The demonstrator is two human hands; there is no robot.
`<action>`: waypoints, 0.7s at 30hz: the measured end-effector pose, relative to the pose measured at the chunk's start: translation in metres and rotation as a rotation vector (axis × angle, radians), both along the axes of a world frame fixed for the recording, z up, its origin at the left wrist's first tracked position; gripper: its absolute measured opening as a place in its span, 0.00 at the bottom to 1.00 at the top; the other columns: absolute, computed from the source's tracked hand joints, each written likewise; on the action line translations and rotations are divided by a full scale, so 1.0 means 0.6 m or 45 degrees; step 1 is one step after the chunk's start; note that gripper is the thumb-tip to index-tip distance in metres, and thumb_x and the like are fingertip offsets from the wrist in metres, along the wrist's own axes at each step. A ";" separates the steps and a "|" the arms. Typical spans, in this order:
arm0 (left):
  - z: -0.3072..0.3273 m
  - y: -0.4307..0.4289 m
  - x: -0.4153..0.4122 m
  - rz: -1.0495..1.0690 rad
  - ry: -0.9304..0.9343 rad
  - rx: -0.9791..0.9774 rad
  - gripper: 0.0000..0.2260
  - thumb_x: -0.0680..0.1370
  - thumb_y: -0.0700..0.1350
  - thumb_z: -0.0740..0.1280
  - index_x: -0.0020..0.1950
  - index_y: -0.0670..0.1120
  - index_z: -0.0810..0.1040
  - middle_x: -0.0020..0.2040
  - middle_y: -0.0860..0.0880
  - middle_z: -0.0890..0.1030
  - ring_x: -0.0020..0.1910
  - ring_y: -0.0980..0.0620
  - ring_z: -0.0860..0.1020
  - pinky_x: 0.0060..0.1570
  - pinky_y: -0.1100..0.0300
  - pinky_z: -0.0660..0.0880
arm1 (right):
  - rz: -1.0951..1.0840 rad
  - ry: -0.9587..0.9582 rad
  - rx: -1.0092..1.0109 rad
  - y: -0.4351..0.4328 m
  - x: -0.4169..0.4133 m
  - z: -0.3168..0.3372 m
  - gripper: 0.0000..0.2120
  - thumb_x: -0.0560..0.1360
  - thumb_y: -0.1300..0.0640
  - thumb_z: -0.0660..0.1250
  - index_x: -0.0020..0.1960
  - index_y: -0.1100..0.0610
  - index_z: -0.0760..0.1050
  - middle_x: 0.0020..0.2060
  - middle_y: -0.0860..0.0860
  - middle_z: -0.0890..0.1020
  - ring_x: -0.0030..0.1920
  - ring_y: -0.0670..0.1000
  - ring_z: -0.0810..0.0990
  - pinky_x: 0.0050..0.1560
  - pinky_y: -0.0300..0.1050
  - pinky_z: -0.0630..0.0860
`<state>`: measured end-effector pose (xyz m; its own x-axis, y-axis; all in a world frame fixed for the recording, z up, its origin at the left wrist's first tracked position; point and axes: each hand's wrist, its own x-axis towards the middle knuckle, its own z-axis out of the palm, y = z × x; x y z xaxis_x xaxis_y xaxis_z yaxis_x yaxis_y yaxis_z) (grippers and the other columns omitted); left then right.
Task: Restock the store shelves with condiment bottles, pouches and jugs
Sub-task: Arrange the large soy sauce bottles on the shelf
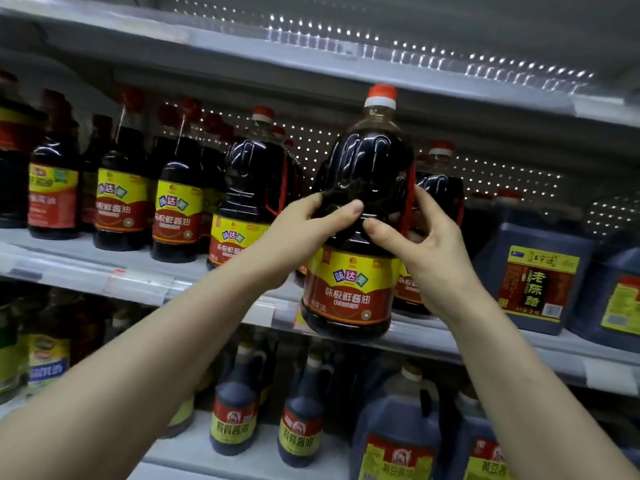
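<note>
While both arms reach up, left hand (304,226) and right hand (419,244) clasp the dark soy sauce jug (360,237) at centre frame, thumbs pressed across its front, above the shelf (433,336) edge.

Gap btwn left jug (254,181) & right jug (443,192) open to pegboard (313,143); upper shelf (450,83) low overhead.

Two hands (304,230) (426,251), one held soy jug (356,282), two blue jugs (533,271) (620,299) on middle shelf (433,336)
</note>
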<state>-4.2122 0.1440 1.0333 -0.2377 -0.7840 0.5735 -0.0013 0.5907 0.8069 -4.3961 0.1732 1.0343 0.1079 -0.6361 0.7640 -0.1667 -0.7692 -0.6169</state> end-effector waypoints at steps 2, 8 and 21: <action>0.012 -0.012 0.012 -0.010 -0.005 -0.048 0.19 0.78 0.55 0.68 0.66 0.49 0.78 0.58 0.52 0.84 0.58 0.55 0.81 0.62 0.52 0.77 | -0.047 -0.006 -0.029 -0.008 0.014 0.008 0.26 0.71 0.54 0.76 0.66 0.45 0.72 0.56 0.37 0.83 0.58 0.39 0.82 0.51 0.33 0.79; 0.006 -0.051 0.042 -0.037 -0.034 -0.059 0.17 0.79 0.55 0.68 0.66 0.51 0.78 0.59 0.53 0.83 0.59 0.56 0.81 0.64 0.50 0.76 | -0.093 -0.032 -0.031 -0.044 0.046 -0.005 0.27 0.73 0.57 0.76 0.69 0.48 0.72 0.58 0.41 0.84 0.59 0.43 0.82 0.53 0.38 0.80; 0.027 -0.095 0.037 -0.137 0.061 0.071 0.16 0.78 0.52 0.68 0.63 0.46 0.80 0.54 0.49 0.85 0.54 0.52 0.84 0.55 0.57 0.80 | -0.127 -0.062 0.019 -0.098 0.047 0.011 0.26 0.74 0.54 0.77 0.70 0.53 0.73 0.58 0.48 0.84 0.59 0.46 0.83 0.55 0.44 0.82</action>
<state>-4.1903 0.0869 1.0495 -0.2957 -0.7862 0.5426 0.0989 0.5398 0.8360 -4.3680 0.1142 1.0409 0.0061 -0.6531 0.7573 -0.2114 -0.7410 -0.6373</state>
